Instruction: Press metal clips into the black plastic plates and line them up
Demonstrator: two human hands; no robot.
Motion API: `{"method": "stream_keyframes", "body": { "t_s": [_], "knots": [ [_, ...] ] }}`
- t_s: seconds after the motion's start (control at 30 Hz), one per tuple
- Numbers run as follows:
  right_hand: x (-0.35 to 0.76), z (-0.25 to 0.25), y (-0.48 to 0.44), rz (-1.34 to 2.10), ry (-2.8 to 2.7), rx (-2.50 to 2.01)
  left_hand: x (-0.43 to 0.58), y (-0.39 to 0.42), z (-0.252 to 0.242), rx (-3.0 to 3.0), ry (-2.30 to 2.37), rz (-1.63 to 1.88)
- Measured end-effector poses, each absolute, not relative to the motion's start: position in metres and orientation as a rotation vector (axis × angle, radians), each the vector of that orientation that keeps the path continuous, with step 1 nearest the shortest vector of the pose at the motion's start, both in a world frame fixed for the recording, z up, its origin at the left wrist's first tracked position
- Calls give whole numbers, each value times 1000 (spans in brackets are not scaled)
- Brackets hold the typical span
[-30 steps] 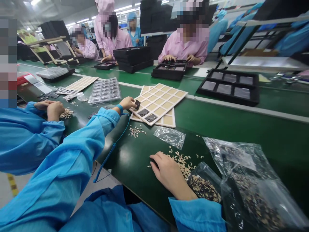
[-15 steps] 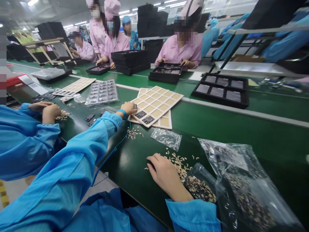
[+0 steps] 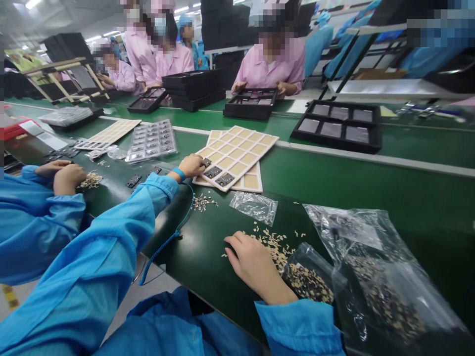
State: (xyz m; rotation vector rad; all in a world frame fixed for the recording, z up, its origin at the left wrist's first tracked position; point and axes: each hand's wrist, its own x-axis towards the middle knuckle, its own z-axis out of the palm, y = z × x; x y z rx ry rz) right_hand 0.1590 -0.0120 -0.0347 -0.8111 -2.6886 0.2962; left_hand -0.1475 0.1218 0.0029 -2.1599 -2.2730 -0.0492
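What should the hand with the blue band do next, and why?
Probably your left hand should set its black piece down on the tan sheet, because it seems to hold the piece at the sheet's corner, right beside two black pieces already lying there.

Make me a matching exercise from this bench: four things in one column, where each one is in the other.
Things:
1. Left hand
2. Right hand
3. Coiled blue cord
4. Co-worker's hands

Places:
A. Beside a small heap of tan pieces
B. Running down from a blue wristband
C. At a dark part on a tan gridded sheet
D. Among scattered tan pieces by a clear plastic bag

Pairs: 1-C, 2-D, 3-B, 4-A
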Motion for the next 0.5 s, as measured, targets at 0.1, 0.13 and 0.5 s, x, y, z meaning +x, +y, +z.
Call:
{"method": "stream_keyframes", "body": {
  "t_s": [0.1,0.13,0.5],
  "knots": [
    [159,-36,-11,313,-2695,-827,-147,117,2,-2172,-2204,-15],
    [159,-37,-11,315,-2695,-832,-146,116,1,-2172,-2185,-10],
    [159,-37,-11,276,-2706,-817,-190,52,33,-2019,-2173,-93]
  ]
}}
